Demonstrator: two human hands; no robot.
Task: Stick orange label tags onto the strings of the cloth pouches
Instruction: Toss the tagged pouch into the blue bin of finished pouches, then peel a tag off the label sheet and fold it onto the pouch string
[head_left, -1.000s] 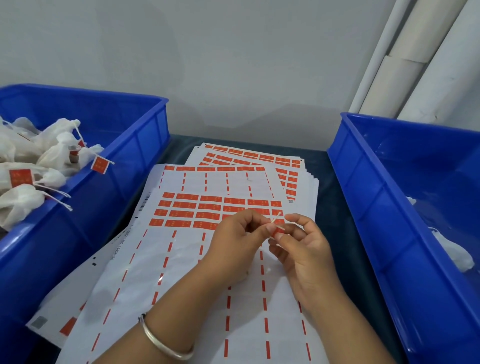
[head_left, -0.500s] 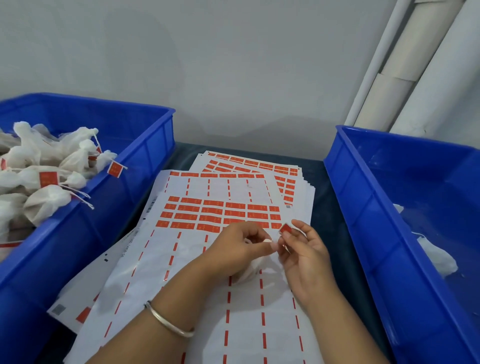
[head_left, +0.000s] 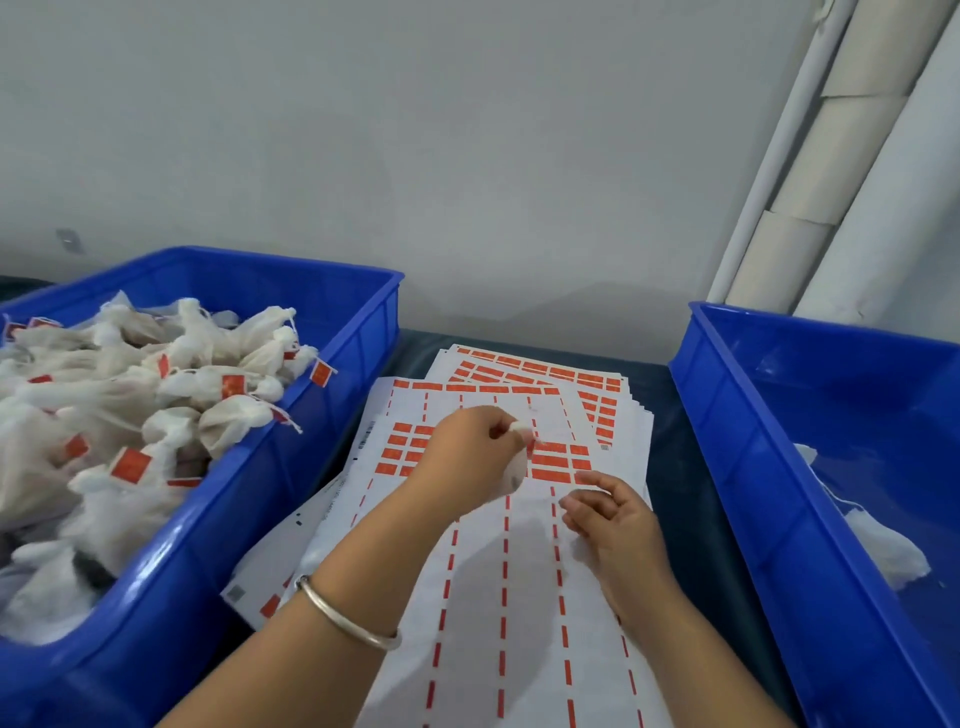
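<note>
My left hand (head_left: 467, 452) hangs above the label sheets and grips a small white cloth pouch (head_left: 512, 475). The pouch's tied neck sticks out past my fingertips, with a bit of orange just below it. My right hand (head_left: 610, 517) hovers lower right of it, apart from the pouch, fingers loosely curled and holding nothing. Under both hands lies the top label sheet (head_left: 509, 597) with rows of orange label tags (head_left: 550, 460) and peeled strips. The left blue bin (head_left: 291, 467) holds several tagged pouches (head_left: 156, 415).
The right blue bin (head_left: 748, 467) holds a few white pouches (head_left: 883, 545) near its right side. More label sheets (head_left: 582, 376) are fanned out behind the top one. White pipes (head_left: 810, 208) run up the wall at the back right. Dark table shows between the bins.
Both hands were together pinching the tag and string. Now my right hand has let go and dropped back, and my left hand has lifted the pouch up and to the left.
</note>
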